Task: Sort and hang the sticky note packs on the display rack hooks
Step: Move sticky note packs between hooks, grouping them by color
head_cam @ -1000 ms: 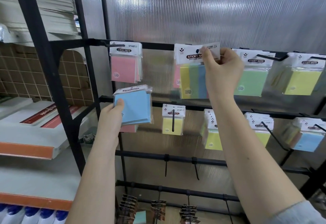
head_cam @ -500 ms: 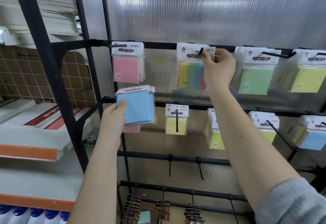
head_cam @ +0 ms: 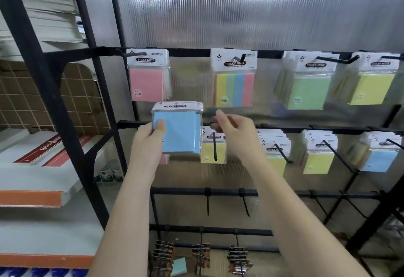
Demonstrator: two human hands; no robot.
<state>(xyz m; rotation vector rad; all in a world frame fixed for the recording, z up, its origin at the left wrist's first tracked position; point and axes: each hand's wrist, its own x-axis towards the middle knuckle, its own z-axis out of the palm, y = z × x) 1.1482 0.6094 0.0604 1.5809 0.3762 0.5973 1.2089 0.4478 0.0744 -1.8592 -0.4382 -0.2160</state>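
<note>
My left hand (head_cam: 150,139) grips a stack of blue sticky note packs (head_cam: 180,130) in front of the rack's second bar, thumb on the front. My right hand (head_cam: 234,132) is just right of that stack, fingers loosely curled and holding nothing, near the hook with a small yellow pack (head_cam: 211,153). On the top bar hang a pink pack (head_cam: 148,75), a multicolour striped pack (head_cam: 235,80), green packs (head_cam: 308,82) and yellow packs (head_cam: 371,80). The second bar carries more yellow packs (head_cam: 319,152) and a blue pack (head_cam: 379,154).
Two lower bars hold bare black hooks (head_cam: 207,202) and, at the bottom, small dark packs (head_cam: 162,255). A black frame post (head_cam: 50,102) stands left, with boxed goods on a shelf (head_cam: 32,167) beyond it. Ribbed translucent panel backs the rack.
My right hand let go of the striped pack, now hanging on the top hook, and dropped down beside the blue stack. My left hand shifted the stack slightly right.
</note>
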